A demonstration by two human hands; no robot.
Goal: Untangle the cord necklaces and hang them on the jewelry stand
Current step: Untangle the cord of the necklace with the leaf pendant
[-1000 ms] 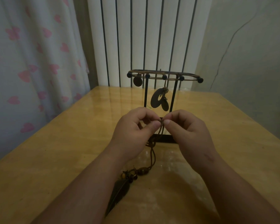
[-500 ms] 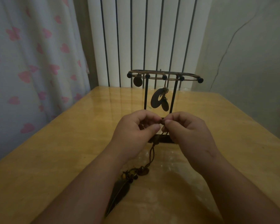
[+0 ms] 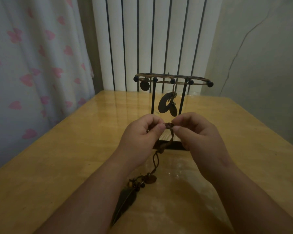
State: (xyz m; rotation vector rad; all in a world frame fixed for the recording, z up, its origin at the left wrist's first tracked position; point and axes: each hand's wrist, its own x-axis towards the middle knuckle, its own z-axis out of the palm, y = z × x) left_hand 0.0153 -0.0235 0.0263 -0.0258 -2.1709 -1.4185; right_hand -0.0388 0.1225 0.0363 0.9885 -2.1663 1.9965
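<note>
Head view, left hand [image 3: 140, 141]: curled fingers pinch brown cord necklace [image 3: 169, 126]
Right hand [image 3: 200, 142]: pinches same cord, perhaps a knot

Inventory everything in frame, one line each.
jewelry stand: 1, black, far middle of table
disc pendant: 1, dark, hangs near stand's left end
oval pendants: 2, dark, hang mid-stand
cord necklace: 1, brown, between both hands
feather pendant: 1, dark, cord's lower end, by left forearm
table: 1, yellow wood, underneath
curtain: 1, white, pink hearts, left
ribbed panel: 1, white, behind
wall: 1, grey, cracked, right
left hand: 1, pinches cord
right hand: 1, pinches cord
</note>
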